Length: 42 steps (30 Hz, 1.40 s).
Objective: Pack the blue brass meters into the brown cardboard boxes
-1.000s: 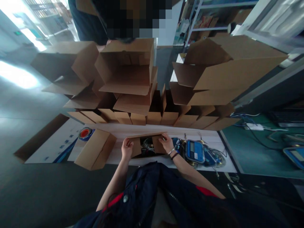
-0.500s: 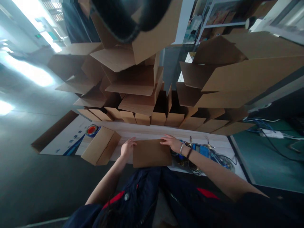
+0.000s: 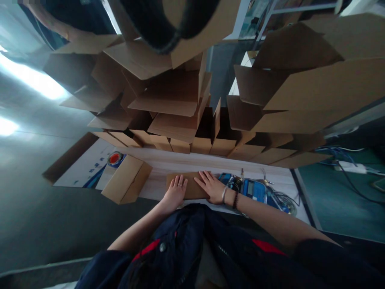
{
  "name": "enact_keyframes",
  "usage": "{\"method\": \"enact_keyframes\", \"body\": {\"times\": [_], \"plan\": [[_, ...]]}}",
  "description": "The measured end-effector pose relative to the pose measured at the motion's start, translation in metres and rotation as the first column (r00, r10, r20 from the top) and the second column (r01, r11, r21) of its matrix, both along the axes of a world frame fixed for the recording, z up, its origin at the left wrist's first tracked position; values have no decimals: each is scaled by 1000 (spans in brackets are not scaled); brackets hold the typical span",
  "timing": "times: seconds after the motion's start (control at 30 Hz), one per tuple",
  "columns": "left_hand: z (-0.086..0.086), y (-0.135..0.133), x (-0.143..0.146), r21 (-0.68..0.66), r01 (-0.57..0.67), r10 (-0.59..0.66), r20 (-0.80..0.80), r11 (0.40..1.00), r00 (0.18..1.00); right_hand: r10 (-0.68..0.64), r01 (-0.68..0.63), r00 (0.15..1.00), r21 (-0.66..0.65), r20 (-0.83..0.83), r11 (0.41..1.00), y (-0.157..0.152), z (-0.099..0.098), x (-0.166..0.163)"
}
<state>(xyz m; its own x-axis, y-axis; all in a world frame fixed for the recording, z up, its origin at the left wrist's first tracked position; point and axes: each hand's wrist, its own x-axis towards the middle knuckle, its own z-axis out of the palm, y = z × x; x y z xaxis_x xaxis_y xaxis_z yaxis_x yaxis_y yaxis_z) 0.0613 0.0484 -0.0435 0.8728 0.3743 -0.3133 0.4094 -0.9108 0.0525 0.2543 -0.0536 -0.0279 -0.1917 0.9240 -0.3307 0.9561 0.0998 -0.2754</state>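
Note:
A brown cardboard piece [image 3: 191, 188], perhaps a box or flattened carton, lies on the pale wood-look table close to my body. My left hand [image 3: 177, 190] rests on its left part with the fingers stretched out. Spread over its right part are the fingers of my right hand [image 3: 211, 187], palm down. Just right of that hand sit blue instruments [image 3: 254, 190] with a coil of cable [image 3: 285, 204]. To the left stands a closed cardboard box [image 3: 126, 179], with a roll of tape [image 3: 114, 159] behind it.
A row of narrow open cartons [image 3: 222, 146] lines the table's far side, with larger open-flapped cartons [image 3: 168, 94] above them. A white printed carton [image 3: 90, 164] lies at the left. Another person's arm [image 3: 57, 24] shows at the top left. Cables [image 3: 345, 156] lie at the right.
Both hands have moved inward from the cardboard's side edges onto its top. The cardboard now looks lower and flatter. At the top left, another person's arm has come into view.

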Motion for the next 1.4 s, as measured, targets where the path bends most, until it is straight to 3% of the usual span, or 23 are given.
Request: {"method": "enact_keyframes", "body": {"times": [0.17, 0.4, 0.57, 0.73, 0.83, 0.9, 0.97, 1.03, 1.1, 1.17, 1.23, 1.27, 1.3, 1.33, 1.37, 1.4], "plan": [[1, 2, -7, -18, 13, -12, 16, 1000, 1000, -15, 20, 998, 89, -57, 996, -8, -18, 4], [-19, -7, -26, 17, 48, -49, 106, 999, 993, -129, 147, 985, 164, -113, 975, -26, -56, -5], [-31, -15, -47, 68, -62, 53, 119, 996, 991, -58, 62, 997, 92, -50, 994, -16, -51, -27], [-48, -25, -61, 203, -178, 138, 195, 963, 971, 79, -78, 997, 130, 2, 988, 14, -47, -54], [-61, -24, -60, 242, -245, 175, 276, 939, 945, 215, -202, 974, 158, -71, 967, 45, -45, -67], [-68, -18, -59, 243, -348, 254, 348, 905, 902, 301, -276, 942, 171, -147, 946, 67, -40, -73], [-71, -8, -60, 241, -468, 346, 414, 850, 842, 311, -270, 925, 202, -216, 941, 82, -30, -75], [-69, 6, -62, 239, -591, 446, 461, 770, 767, 260, -180, 926, 286, -273, 941, 88, -13, -70], [-64, 23, -62, 233, -706, 549, 485, 669, 681, 200, -38, 927, 451, -318, 892, 85, 15, -56], [-56, 42, -59, 223, -792, 635, 495, 568, 594, 150, 116, 930, 653, -336, 748, 79, 56, -34], [-47, 58, -53, 203, -842, 684, 503, 500, 528, 92, 220, 946, 824, -311, 523, 76, 111, -7], [-44, 65, -50, 189, -855, 698, 506, 483, 506, 69, 220, 961, 893, -267, 393, 78, 142, 6], [-41, 70, -47, 174, -864, 708, 509, 473, 490, 27, 190, 978, 933, -208, 307, 84, 174, 17], [-38, 73, -44, 161, -867, 712, 511, 471, 481, -11, 123, 992, 963, -124, 238, 92, 206, 27], [-37, 76, -42, 153, -869, 714, 512, 471, 477, -67, 60, 997, 974, -46, 219, 103, 236, 35], [-36, 77, -40, 150, -869, 714, 514, 472, 476, -116, 7, 993, 970, 21, 241, 117, 264, 41]]}}
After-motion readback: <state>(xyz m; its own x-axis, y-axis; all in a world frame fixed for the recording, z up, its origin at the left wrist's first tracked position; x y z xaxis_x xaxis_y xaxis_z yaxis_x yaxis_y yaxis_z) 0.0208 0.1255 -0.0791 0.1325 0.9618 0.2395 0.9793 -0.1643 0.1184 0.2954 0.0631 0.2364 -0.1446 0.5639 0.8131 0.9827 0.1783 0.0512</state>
